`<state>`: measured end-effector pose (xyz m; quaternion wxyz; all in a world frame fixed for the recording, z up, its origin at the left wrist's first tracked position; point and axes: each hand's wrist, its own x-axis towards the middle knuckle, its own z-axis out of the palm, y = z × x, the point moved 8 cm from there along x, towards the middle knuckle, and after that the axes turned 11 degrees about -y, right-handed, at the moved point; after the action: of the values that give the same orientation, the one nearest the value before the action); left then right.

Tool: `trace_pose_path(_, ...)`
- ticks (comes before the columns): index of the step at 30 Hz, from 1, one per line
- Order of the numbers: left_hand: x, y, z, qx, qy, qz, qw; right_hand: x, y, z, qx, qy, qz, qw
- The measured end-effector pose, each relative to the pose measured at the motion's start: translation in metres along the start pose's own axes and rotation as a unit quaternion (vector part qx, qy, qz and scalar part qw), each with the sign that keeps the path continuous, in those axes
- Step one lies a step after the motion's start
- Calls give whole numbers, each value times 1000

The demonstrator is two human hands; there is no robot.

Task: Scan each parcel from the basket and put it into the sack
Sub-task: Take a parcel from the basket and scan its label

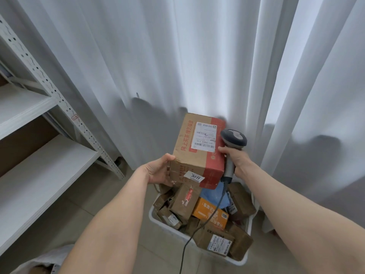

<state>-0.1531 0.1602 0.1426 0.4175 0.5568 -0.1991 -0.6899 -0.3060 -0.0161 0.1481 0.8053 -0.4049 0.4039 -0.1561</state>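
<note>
White curtains (pixel 197 56) fill the background, above a tiled floor. At the left of the frame stands a grey metal shelf rack (pixel 39 107) with white boards. In the lower left corner a pale sack (pixel 37 262) shows partly. Near the centre, the left hand (pixel 160 171) grips the lower left corner of a brown and red cardboard parcel (pixel 197 151), held above the basket (pixel 199 220), its shipping label (pixel 205 137) facing up. Right of it, the right hand (pixel 237 161) is wrapped around the handle of a corded scanner (pixel 233 143), its head just beside the label. The white basket below holds many parcels.
</note>
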Motion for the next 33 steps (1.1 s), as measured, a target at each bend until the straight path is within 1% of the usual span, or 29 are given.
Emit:
trace_pose_path(3, 2, 5, 2, -9, 4, -10, 1000, 3, -6, 1, -27, -5, -14, 1000)
trace_pose_path(4, 3, 6, 0, -26, 25, -18, 999, 4, -7, 3, -32, -10, -16, 999)
trace_pose_path(6, 6, 7, -4, -95, 89, -39, 991, 4, -9, 9, -48, -25, -22, 998)
trace_pose_path(8, 6, 10, -4, -145, 128, -45, 980, 6, -8, 14, -51, -30, -27, 998)
trace_pose_path(11, 4, 12, 2, -131, 139, -68, 979, 4, -7, 12, -45, -17, -30, 998)
trace_pose_path(13, 5, 11, 1, -121, 148, -65, 979, 5, -8, 10, -48, -13, -34, 998)
trace_pose_path(15, 8, 14, 0, -109, 174, -42, 978, 4, -9, 7, -54, 1, -44, 998)
trace_pose_path(18, 12, 21, 1, -89, 217, 24, 972, 2, -14, 1, -80, 28, -57, 995)
trace_pose_path(19, 15, 22, 0, -84, 227, 42, 969, -1, -16, 2, -78, 14, -52, 995)
trace_pose_path(21, 20, 22, -6, -73, 242, 75, 965, -8, -17, 9, -60, -39, -27, 997)
trace_pose_path(23, 28, 20, -12, -62, 242, 103, 963, -14, -19, 18, -67, -85, -4, 994)
trace_pose_path(25, 33, 19, -13, -58, 234, 123, 963, -19, -21, 26, -89, -107, 6, 990)
trace_pose_path(33, 44, 12, -18, -56, 215, 139, 965, -33, -24, 30, -113, -111, 30, 987)
